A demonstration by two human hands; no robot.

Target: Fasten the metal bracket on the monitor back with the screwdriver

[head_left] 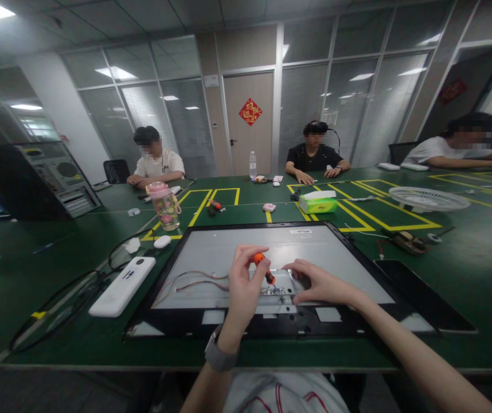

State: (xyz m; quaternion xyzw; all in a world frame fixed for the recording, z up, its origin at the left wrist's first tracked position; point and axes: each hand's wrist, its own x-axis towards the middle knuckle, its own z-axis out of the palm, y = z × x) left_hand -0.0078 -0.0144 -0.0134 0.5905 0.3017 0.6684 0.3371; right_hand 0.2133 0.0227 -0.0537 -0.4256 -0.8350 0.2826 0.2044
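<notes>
Observation from my remote station, head view.

1. The monitor panel (315, 246) lies face down on the green desk (465, 269), directly in front of the wearer, with its grey back up and a black frame around it.
2. The left hand (243, 284), with a watch on its wrist, is closed around a small screwdriver (264, 268) with an orange handle. The tool is tilted, and its tip points down at the small circuit board (272, 292) near the panel's lower middle.
3. The right hand (319, 284) rests on the panel just beside that board, fingers curled downward and touching the surface. I cannot tell whether it pinches anything.
4. Thin wires (194, 278) run across the panel's back from the left toward the board.

Surroundings:
- A white oblong case (122, 285) lies just left of the panel, near a loop of black cable (69, 298).
- A pink-capped bottle (165, 205) stands beyond it.
- A green tissue box (318, 202) and a white fan grille (427, 199) lie farther off to the right.
- A flat black slab (422, 292) lies beside the panel's right edge.
- A computer tower (35, 178) stands at far left.
- Three other people sit across the desk, their hands well apart from the panel.
</notes>
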